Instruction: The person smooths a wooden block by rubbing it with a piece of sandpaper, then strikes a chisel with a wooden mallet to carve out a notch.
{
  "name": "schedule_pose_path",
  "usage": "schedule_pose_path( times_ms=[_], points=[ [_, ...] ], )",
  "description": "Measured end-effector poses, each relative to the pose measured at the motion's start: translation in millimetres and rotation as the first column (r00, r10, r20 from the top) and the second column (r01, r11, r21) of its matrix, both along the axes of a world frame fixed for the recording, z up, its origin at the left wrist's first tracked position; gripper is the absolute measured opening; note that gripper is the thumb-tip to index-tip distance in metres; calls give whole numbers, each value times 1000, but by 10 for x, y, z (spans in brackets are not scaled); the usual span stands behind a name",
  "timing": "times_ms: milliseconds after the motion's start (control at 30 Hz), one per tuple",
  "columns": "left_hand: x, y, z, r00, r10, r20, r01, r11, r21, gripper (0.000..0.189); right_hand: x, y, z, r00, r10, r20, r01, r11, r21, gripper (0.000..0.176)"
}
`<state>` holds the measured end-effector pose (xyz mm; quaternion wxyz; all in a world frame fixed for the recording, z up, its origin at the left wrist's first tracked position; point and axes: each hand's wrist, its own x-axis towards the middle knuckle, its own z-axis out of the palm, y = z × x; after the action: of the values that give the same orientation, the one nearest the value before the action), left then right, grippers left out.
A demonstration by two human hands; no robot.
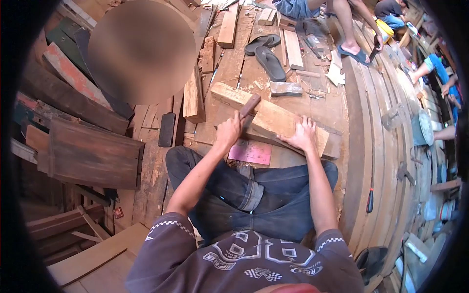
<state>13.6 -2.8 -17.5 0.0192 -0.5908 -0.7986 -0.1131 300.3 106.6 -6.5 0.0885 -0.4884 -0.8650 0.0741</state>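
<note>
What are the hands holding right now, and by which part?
Left hand grips a brown tool by its lower end. Right hand holds nothing, lying flat on the wooden block.

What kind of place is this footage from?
Probably a woodworking or boat-building shop: left hand grips a tool, right hand presses a timber block, with stacked planks and long curved boards around.

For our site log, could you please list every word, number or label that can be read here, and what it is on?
Shirt print: large block figures and small lettering, upside down and too warped to read.
Pink sheet: no lettering visible.
Wooden block and tool in the left hand: no markings visible.
No other readable text.
</note>
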Motion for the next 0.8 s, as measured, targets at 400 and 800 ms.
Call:
schedule_pose_path(
  times_ms=[400,800],
  points=[
    [-467,-1,-45,989,125,-84,-126,992,3,45,17,12,-70,1000,26,-14,-26,999,19,128],
    [-738,137,3,941,336,26,-335,942,-30,47,24,-20,0,1000,6,-17,-6,1000,12,126]
  ],
)
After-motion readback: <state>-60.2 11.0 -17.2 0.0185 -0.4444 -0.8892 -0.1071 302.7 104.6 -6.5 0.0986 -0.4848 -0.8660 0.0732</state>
